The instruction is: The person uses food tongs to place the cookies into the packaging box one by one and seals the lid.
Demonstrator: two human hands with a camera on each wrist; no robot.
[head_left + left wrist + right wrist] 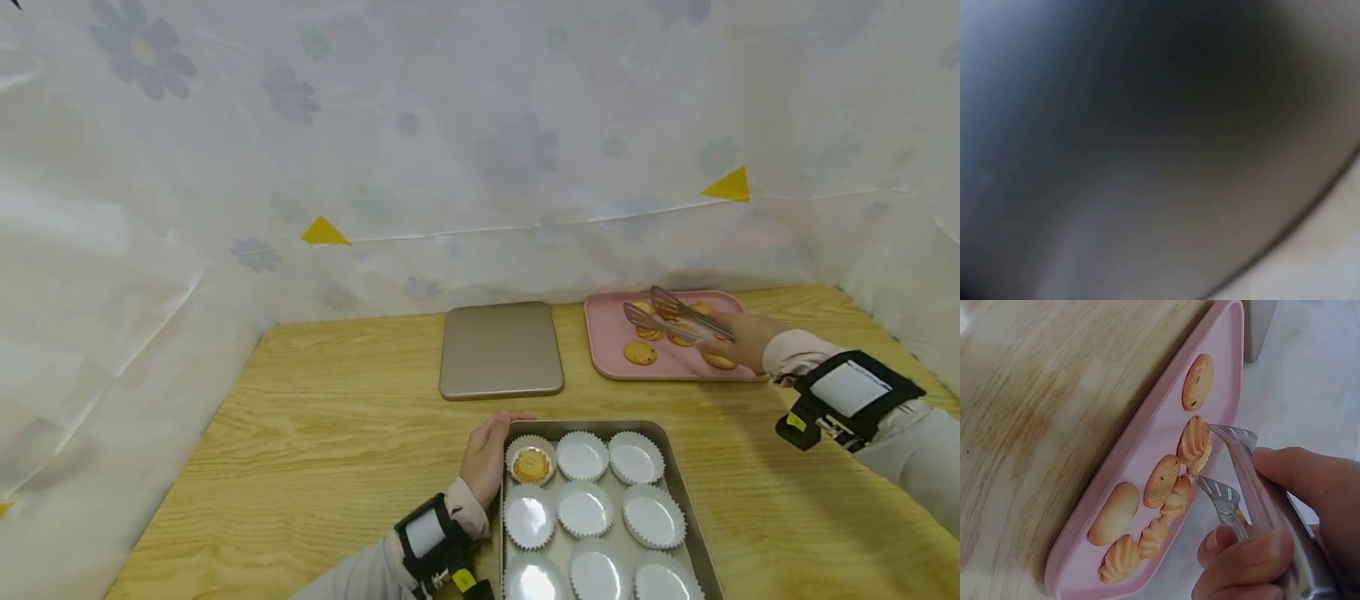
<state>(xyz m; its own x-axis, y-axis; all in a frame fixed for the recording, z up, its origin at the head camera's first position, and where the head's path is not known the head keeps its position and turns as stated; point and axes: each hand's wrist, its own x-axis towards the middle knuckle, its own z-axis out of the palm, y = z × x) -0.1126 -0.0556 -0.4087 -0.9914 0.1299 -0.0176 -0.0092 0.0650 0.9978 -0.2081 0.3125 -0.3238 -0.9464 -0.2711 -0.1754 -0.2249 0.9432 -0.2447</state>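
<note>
My right hand (738, 340) grips metal tongs (1266, 494) over the pink tray (611, 333), their slotted tips apart. In the right wrist view one tip lies right at a swirled cookie (1194, 440), the other a little lower beside it. Several more cookies, some round and speckled like one round cookie (640, 353), lie on that tray. My left hand (486, 454) holds the left edge of a baking pan (688, 517) near its far corner. White fluted paper cups (582, 456) stand in rows in the pan; the far left one contains a cookie (531, 466). The left wrist view is dark and blurred.
A flat brown-grey lidlike pan (501, 350) lies at the back of the wooden table (337, 417), left of the pink tray. Behind the table hangs a flowered plastic sheet (480, 150) with yellow triangles on it.
</note>
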